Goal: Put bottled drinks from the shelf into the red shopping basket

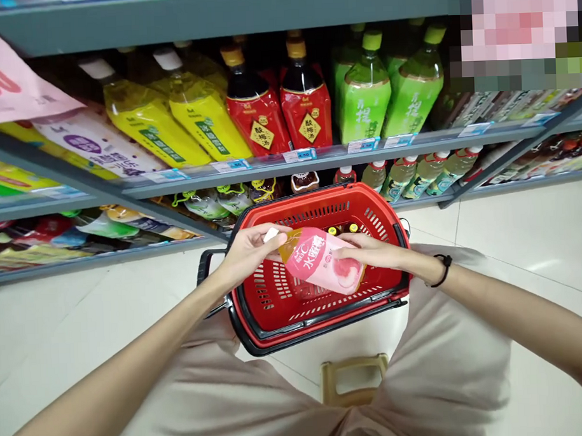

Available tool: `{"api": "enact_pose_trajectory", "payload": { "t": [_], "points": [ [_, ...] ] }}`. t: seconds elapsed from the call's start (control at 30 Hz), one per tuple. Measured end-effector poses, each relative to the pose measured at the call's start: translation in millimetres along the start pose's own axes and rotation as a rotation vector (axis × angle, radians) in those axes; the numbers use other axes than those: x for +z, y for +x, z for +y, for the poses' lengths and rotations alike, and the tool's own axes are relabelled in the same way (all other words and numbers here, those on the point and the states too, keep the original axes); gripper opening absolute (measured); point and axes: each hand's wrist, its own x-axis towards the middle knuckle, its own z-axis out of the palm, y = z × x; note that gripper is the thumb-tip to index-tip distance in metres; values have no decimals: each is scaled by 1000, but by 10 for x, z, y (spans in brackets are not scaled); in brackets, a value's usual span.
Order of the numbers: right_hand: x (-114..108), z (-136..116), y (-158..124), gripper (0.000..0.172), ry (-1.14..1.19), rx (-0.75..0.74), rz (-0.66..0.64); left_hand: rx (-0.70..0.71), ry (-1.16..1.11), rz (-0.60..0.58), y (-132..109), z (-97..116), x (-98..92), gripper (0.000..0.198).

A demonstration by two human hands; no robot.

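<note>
Both my hands hold a peach drink bottle with a pink label and a white cap, tilted nearly level above a red plastic shopping basket. My left hand wraps the capped end, and its fingers partly hide the cap. My right hand grips the bottle's other end from the side. Inside the basket, a few bottles with yellow caps lie under the held bottle, partly hidden by it.
Shelves in front carry rows of yellow, red and green drink bottles with price tags along the edges. A tan stool stands on the tiled floor below the basket. Beige cloth fills the lower view.
</note>
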Motion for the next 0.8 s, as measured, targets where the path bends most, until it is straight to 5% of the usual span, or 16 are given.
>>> {"api": "enact_pose_trajectory", "payload": {
  "t": [0.13,0.3,0.57,0.8],
  "points": [
    [-122,-22,40,58,-545,-30,-2,159,292,-75,-22,92,235,47],
    [-207,-108,-63,29,-1117,237,-27,176,798,-314,229,-200,537,30],
    [-255,-501,-223,46,-1128,283,-141,-81,999,-263,757,-1324,939,11],
    [-482,-575,-275,47,-1146,351,-36,-162,1151,-347,1137,-1728,1330,16]
  ]
}}
